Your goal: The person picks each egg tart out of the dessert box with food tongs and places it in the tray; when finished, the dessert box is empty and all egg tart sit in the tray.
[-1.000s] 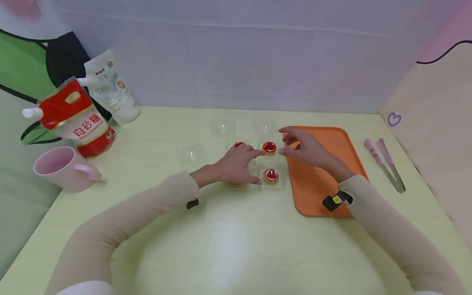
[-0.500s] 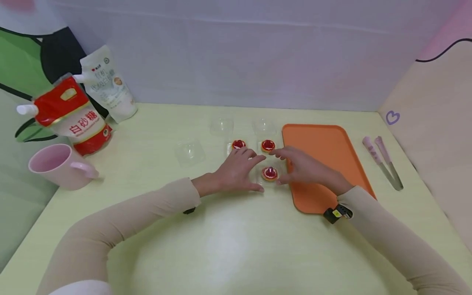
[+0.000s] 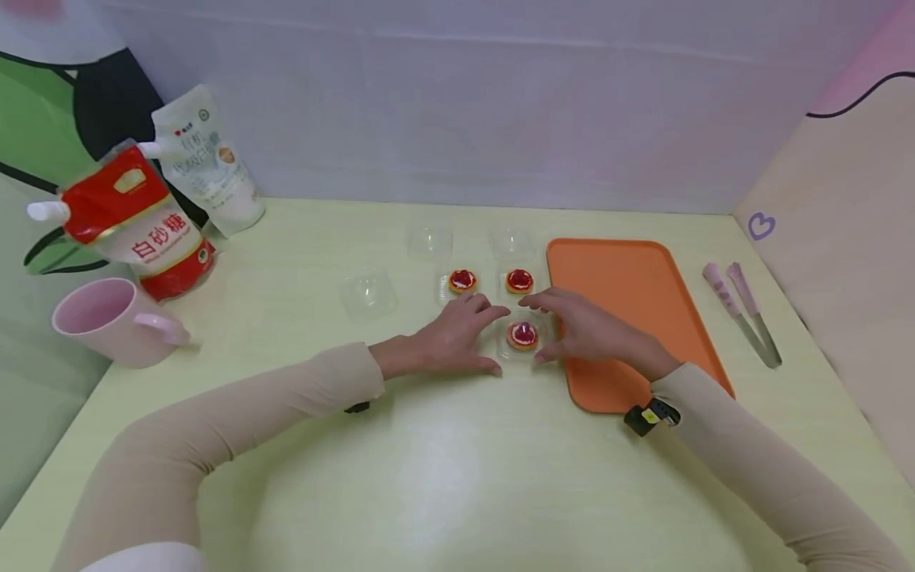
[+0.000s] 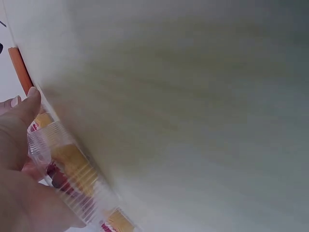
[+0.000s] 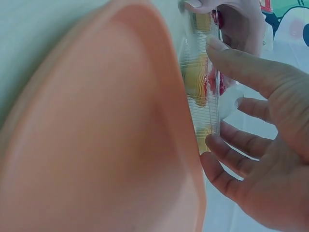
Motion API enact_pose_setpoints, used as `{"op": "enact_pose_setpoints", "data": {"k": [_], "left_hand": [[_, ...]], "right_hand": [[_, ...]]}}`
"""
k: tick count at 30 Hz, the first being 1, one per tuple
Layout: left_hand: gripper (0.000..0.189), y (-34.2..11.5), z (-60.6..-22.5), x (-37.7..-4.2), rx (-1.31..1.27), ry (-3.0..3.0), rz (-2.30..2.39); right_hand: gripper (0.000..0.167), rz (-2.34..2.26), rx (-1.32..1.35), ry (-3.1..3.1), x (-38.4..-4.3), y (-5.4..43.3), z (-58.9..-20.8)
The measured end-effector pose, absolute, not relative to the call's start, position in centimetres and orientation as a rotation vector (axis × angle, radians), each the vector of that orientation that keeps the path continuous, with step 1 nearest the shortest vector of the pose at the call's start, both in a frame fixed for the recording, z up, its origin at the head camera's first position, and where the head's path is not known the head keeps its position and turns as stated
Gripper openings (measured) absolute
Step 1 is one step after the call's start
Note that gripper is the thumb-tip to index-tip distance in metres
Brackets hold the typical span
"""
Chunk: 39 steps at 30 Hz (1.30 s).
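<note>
A small red-topped tart (image 3: 523,336) sits in a clear plastic box (image 3: 504,346) between both hands. On its left, my left hand (image 3: 452,335) has thumb and forefinger spread towards its corners. Beneath that hand, another boxed tart (image 4: 75,164) shows in the left wrist view, hidden from the head. My right hand (image 3: 589,326) reaches in from the right, thumb and fingers apart at the box's edge; the right wrist view shows its thumb (image 5: 227,55) along the ridged side. Two more tarts stand behind, a left one (image 3: 462,280) and a right one (image 3: 519,280).
Raised clear lids (image 3: 431,240) lie behind and left of the tarts. An orange tray (image 3: 629,286) sits under the right wrist, with pink-handled tongs (image 3: 747,314) beyond. At left stand a pink mug (image 3: 107,322), a red sugar bag (image 3: 143,226) and a white pouch (image 3: 210,163).
My right hand has come down and left from beside the back right tart to the front right box. My left hand has shifted slightly, uncovering the back left tart.
</note>
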<state>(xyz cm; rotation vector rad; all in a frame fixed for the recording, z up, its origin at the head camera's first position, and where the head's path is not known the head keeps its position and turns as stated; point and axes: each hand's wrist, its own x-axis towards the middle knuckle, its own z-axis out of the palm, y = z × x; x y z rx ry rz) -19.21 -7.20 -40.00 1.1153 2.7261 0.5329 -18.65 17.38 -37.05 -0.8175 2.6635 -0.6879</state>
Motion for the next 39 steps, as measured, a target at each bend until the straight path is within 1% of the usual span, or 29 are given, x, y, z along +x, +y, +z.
{"op": "enact_pose_setpoints", "data": {"k": [10, 18, 28, 36, 39], "left_hand": [[0.096, -7.5, -40.2, -19.6, 1.130, 2.675, 0.563], [0.093, -6.8, -39.6, -19.7, 1.089, 2.728, 0.523], [0.095, -5.6, -39.2, -19.6, 1.078, 2.733, 0.456], [0.085, -4.9, -39.3, -19.6, 1.016, 2.766, 0.427], [0.080, -4.7, -39.2, -19.6, 0.990, 2.781, 0.398]], "right_hand": [[0.081, -0.684, -0.816, 2.661, -18.7, 17.2, -37.1], [0.081, -0.698, -0.817, 2.667, -18.6, 17.3, -37.0], [0.078, -0.703, -0.840, 2.682, -18.2, 17.2, -37.4], [0.072, -0.718, -0.771, 2.722, -18.2, 17.1, -37.4], [0.074, -0.697, -0.747, 2.739, -18.1, 16.9, -37.3]]}}
